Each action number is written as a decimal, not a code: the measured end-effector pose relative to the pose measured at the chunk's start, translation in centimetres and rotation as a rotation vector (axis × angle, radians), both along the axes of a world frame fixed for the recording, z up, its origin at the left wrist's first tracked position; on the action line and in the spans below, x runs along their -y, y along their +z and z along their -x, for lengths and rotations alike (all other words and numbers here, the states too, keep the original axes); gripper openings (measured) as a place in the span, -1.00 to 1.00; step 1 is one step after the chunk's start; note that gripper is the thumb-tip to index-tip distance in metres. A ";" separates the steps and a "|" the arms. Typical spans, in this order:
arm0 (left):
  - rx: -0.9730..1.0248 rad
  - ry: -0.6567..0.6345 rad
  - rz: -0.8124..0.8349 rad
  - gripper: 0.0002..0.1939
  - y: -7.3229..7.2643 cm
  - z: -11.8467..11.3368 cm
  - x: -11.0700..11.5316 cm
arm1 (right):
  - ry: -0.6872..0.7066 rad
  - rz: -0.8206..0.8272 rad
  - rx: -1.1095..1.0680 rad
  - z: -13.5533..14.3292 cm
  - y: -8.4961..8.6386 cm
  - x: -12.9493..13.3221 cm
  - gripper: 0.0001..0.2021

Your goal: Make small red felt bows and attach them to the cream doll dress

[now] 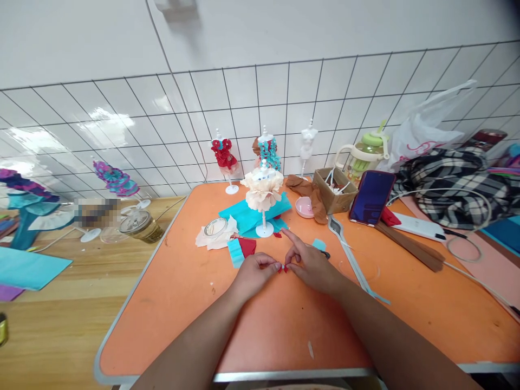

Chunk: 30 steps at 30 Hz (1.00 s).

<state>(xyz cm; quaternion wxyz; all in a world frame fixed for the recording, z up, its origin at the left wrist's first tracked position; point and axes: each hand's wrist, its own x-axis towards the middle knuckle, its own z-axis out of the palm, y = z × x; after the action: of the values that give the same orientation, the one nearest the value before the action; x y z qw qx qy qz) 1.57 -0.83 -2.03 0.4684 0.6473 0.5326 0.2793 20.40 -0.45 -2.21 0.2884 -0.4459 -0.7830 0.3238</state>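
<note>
Left hand and right hand, both seen bare

Slim fingers are shown, narrowed toward the ends and uncovered along their length, while the nails are seen too small for their shape to be told; the wrists are left in full view, joined to a left forearm and a right forearm that are likewise bare, smooth in outline and broadened toward the lower edge, by which both are cut off, so whatever is worn higher up is hidden

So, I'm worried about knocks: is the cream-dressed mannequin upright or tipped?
Upright: the cream-dressed mannequin stands straight above its round white base.
</note>
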 end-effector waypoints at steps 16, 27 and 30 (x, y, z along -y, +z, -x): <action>-0.270 -0.114 -0.876 -0.85 0.4 1.4 0.1 | 0.000 -0.309 -0.195 -0.5 2.0 1.1 -0.49; -0.364 -0.179 -1.230 -0.83 1.6 2.3 0.4 | 0.064 -0.605 -0.041 -0.2 1.9 1.6 -0.75; -0.370 -0.186 -1.241 -0.83 1.7 2.3 0.5 | 0.044 -0.639 -0.016 -0.2 1.9 1.5 -0.80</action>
<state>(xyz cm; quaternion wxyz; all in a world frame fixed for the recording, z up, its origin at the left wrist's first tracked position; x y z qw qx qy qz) -0.70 -1.35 -0.30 -0.0691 0.8781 0.2861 0.3772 20.56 -1.98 -0.32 0.4130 -0.3133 -0.8522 0.0714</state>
